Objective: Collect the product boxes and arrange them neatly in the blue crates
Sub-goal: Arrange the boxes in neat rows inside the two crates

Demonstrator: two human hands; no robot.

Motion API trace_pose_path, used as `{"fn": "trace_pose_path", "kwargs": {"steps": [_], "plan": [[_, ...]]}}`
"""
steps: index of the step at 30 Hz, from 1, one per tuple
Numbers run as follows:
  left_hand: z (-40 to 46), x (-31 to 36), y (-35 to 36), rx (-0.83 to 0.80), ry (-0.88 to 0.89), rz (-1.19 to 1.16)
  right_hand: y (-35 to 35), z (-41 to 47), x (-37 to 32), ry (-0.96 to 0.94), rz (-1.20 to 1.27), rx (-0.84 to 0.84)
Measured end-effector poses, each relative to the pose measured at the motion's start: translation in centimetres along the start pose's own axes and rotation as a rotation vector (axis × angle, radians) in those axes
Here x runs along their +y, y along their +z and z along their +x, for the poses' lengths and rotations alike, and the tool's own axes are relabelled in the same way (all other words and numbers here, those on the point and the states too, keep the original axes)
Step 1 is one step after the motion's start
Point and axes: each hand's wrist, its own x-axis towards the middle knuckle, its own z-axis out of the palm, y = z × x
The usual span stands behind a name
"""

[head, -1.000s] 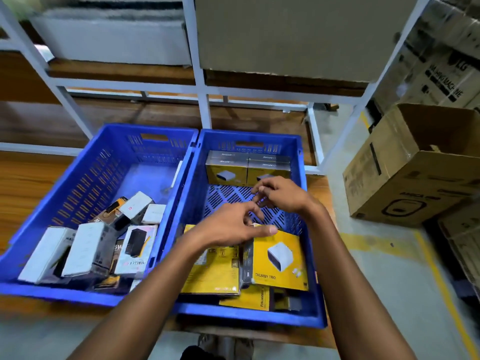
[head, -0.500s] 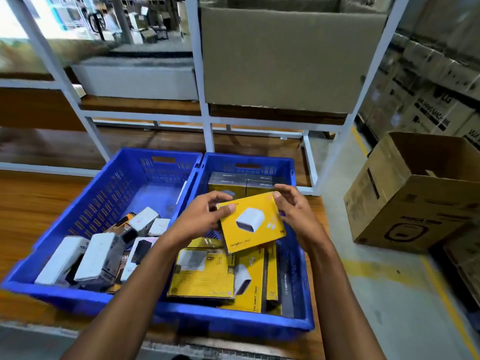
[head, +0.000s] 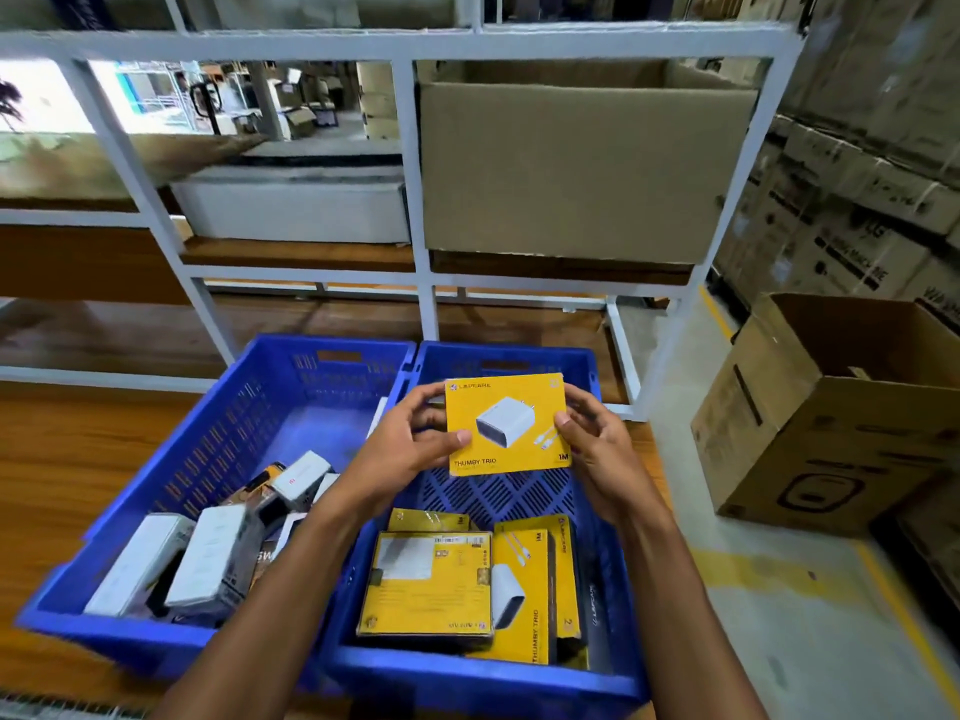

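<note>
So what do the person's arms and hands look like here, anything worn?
Both forearms are bare to the bottom frame edge: no sleeves or gloves show. The left hand and right hand carry no visible rings, watch or wristband. Nails are short; no markings show.

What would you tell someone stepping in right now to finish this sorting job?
Left hand and right hand both grip one yellow box, face up, above the right crate.
More yellow boxes lie loosely at that crate's near end.
The left crate holds jumbled white boxes.
Done: boxes collected in crates.
Left: set this one down, then tidy both crates.
</note>
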Motion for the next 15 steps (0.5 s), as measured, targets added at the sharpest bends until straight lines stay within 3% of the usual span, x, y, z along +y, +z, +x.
{"fn": "trace_pose_path", "kwargs": {"steps": [5, 11, 15], "plan": [[1.2, -0.7, -1.7, -0.019, 0.022, 0.112, 0.4, 0.8, 0.7, 0.036, -0.073, 0.004], [4.2, -3.4, -3.3, 0.02, 0.158, 0.67, 0.6, 2.6, 2.0, 0.004, -0.403, 0.043], [7.1, -4.8, -2.9, 0.133, 0.215, 1.064, 0.6, 4.8, 3.1, -0.007, -0.709, 0.172]]}}
